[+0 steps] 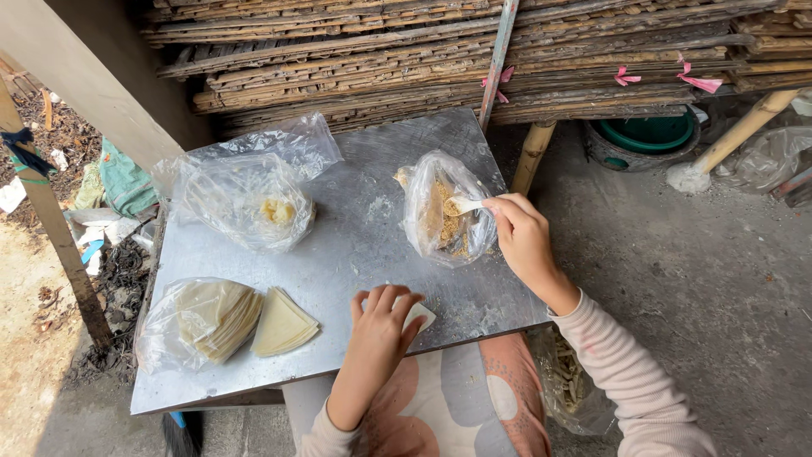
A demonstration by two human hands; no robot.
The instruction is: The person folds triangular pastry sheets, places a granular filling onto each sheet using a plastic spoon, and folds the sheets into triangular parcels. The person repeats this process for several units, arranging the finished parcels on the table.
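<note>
Your left hand lies flat on a thin, floppy wrapper at six o'clock; lift its edge gently. Your right hand pinches a white spoon in the filling bag.

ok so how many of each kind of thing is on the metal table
Clear plastic bags: 4, the filling bag, the bag with a yellow lump, the flat empty bag, the wrapper bag
Loose wrapper stacks: 1
Single wrappers: 1, under the left hand
White spoons: 1, in the right hand
Total: 7

Wrapper mostly hidden under left hand
</note>
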